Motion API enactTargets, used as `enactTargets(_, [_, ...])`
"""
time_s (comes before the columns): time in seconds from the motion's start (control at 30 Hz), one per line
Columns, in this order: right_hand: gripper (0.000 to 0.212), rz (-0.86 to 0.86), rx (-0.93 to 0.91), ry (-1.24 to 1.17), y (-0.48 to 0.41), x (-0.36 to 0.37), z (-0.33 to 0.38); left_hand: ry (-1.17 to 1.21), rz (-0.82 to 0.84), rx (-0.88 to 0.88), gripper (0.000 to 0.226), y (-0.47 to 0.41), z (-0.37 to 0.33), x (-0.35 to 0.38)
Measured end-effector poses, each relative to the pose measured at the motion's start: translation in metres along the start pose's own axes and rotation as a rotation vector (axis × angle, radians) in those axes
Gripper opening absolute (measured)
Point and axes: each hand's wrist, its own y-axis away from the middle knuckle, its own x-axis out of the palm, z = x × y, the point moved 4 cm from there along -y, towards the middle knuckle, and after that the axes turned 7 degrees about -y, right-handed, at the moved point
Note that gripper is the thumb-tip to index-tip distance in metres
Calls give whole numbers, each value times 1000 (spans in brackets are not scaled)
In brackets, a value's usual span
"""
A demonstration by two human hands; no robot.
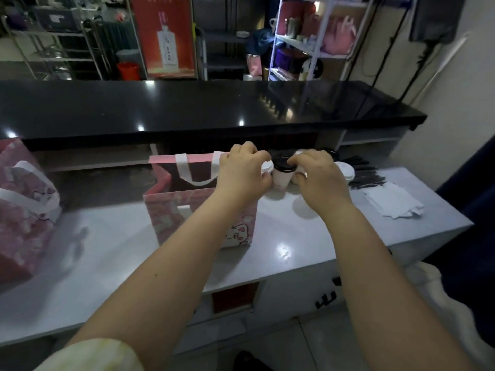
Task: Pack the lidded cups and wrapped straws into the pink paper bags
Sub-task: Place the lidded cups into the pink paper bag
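Pick-up step: left hand curls round a white-lidded cup, right hand seemingly grips a second cup (mostly hidden), beside the open pink bag; next, lift both and lower them in upright.

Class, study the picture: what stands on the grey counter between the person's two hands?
In the head view, a black-lidded cup stands upright between the left hand, which grips a white-lidded cup, and the right hand.

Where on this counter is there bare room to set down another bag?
Bare: the stretch between the left pink bag and the open pink bag, and the front strip between that bag and the white papers. Crowded: back right, with cups and black straws.
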Motion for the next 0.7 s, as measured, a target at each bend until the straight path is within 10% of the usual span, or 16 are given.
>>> enactTargets(0.33, [31,99,244,69,15,-3,-157,-35,165,18,35,-55,-109,110])
enactTargets(0.7, [58,446,94,116,-23,76,-268,-57,332,-295,41,-88,-112,229])
